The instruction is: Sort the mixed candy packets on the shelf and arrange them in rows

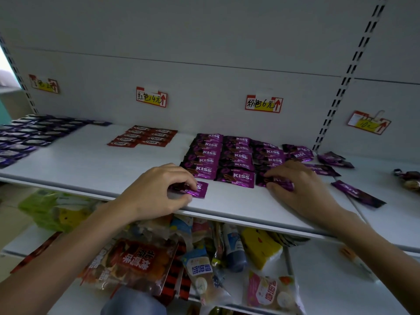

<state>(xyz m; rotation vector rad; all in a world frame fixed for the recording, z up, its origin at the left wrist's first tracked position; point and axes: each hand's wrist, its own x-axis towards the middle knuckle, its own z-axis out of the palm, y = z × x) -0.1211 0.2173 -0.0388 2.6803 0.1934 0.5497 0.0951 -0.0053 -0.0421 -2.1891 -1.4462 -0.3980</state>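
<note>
Purple KISS candy packets (234, 158) lie in overlapping rows on the white shelf (95, 164). My left hand (156, 189) pinches one purple packet (197, 189) near the shelf's front edge, in front of the left row. My right hand (297, 185) pinches another purple packet (278, 181) at the front of the third row. Loose purple packets (358, 193) lie scattered to the right. Red candy packets (143, 138) sit in two short rows at the back middle. Dark blue packets (29, 135) fill the far left.
Price tags (263, 103) hang on the back wall above each group. A mixed candy (409, 178) lies at the far right edge. The lower shelf holds snack bags (141, 262) and small bottles (234, 248). Slotted shelf uprights (341, 87) run up on the right.
</note>
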